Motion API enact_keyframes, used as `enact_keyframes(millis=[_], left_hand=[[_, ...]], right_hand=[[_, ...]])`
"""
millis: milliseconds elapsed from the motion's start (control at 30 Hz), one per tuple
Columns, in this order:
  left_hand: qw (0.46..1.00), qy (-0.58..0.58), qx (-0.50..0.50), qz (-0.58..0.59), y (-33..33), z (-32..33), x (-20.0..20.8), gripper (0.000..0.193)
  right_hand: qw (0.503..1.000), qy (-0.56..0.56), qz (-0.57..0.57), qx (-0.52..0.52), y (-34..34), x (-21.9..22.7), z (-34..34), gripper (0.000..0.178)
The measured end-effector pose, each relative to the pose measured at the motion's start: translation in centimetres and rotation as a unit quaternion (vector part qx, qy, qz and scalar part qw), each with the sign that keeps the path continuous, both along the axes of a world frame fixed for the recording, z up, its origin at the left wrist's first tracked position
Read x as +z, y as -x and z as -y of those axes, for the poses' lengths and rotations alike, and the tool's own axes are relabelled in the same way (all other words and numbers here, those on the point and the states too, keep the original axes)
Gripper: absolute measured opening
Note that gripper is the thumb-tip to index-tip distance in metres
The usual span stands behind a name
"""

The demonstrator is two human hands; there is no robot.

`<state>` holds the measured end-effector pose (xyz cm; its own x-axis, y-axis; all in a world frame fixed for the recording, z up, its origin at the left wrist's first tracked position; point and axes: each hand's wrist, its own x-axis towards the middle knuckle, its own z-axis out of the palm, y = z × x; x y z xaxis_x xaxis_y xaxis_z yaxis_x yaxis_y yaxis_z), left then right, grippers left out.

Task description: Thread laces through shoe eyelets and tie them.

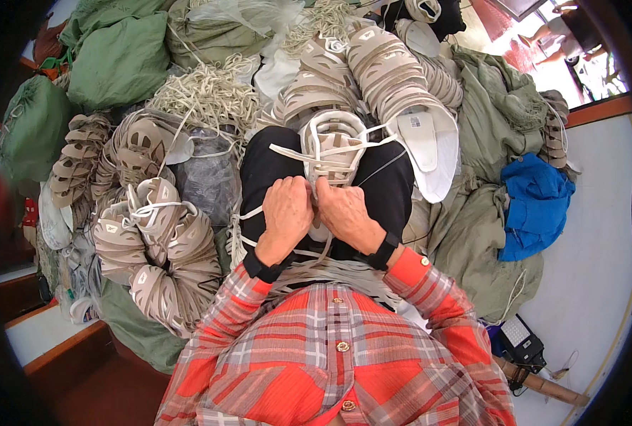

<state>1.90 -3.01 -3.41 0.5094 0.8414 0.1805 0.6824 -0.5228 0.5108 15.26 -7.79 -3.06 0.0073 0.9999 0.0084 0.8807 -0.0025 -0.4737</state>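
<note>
A beige and cream shoe upper (332, 142) lies on my lap between my black-trousered knees. White laces cross its front and trail off to both sides. My left hand (286, 211) grips the near end of the upper with fingers curled over a lace. My right hand (346, 211) presses beside it, pinching the upper's near edge and a lace. More white laces (316, 273) lie over my lap against my red plaid shirt.
Stacks of beige shoe uppers (161, 248) lie at my left and ahead (390, 71). A bundle of white laces (209, 96) sits beyond my knee. Green sacks (121, 60) fill the back left. Olive cloth (483, 213) and a blue cloth (536, 206) lie at right, with a small black device (520, 344).
</note>
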Motion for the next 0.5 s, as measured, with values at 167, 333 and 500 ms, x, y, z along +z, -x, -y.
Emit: enact_keyframes(millis=[167,333,500], left_hand=[[0.995,0.038,0.006,0.092,0.7,1.8,2.2,0.013],[0.996,-0.019,-0.058,-0.062,-2.6,2.7,0.9,0.020],[0.988,0.102,-0.038,-0.110,-2.1,1.8,0.6,0.013]], right_hand=[[0.971,-0.042,0.231,-0.055,-7.5,7.2,0.1,0.017],[0.849,0.089,-0.508,-0.113,-9.0,8.9,-0.9,0.011],[0.559,0.026,-0.828,-0.021,-5.3,6.7,-2.6,0.020]])
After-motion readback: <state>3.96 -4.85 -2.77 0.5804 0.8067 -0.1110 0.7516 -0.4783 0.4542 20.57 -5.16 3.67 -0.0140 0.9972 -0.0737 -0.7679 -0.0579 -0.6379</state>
